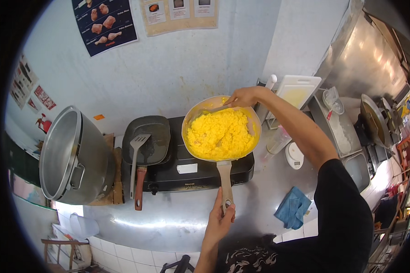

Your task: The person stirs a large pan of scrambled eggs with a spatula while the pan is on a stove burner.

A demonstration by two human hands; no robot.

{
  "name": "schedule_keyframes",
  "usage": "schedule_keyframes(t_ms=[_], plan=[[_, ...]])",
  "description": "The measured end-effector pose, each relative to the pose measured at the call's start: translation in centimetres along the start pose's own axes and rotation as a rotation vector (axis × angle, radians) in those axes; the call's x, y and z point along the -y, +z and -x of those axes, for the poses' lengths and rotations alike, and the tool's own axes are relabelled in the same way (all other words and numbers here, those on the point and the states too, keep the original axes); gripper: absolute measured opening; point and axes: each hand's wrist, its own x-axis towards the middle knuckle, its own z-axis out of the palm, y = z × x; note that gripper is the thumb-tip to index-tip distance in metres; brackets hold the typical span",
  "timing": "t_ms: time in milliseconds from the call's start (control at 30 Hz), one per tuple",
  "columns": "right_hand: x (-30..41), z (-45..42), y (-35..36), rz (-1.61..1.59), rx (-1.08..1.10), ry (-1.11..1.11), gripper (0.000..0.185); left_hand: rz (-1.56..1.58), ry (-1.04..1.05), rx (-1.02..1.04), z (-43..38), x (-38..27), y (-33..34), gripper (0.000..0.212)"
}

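Note:
A beige frying pan (256, 117) sits over the right side of a black two-burner gas stove (205, 179). Filling most of it is a crumbly yellow mass (222, 133) that looks like scrambled egg. My left hand (220, 218) grips the end of the pan's handle, near its hanging hole. At the pan's far rim, my right hand (242, 97) holds a grey spatula (213, 109); its blade is partly hidden at the far left edge of the yellow food.
Left on the stove, a dark square grill pan (147, 124) carries a slotted turner (136, 146). A large aluminium pot (92, 160) stands farther left. To the right are a plastic jug (278, 140), a kitchen scale (294, 155), a blue cloth (294, 208) and a white cutting board (299, 90).

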Motion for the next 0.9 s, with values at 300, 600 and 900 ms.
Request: schedule_keyframes(t_ms=[300, 600, 900], plan=[[8.1, 3.3, -2.1, 0.412, 0.243, -0.091, 0.042, 0.010, -0.015, -0.005, -0.2, 0.0, 0.1, 0.072], [7.2, 14.5, 1.2, 0.558, -0.079, 0.086, 0.033, 0.119, -0.028, -0.031, 0.2, 1.1, 0.1, 0.074], [6.2, 15.9, 9.7, 0.186, -0.546, 0.106, 0.033, 0.113, -0.036, 0.033, 0.3, 1.4, -0.8, 0.082]])
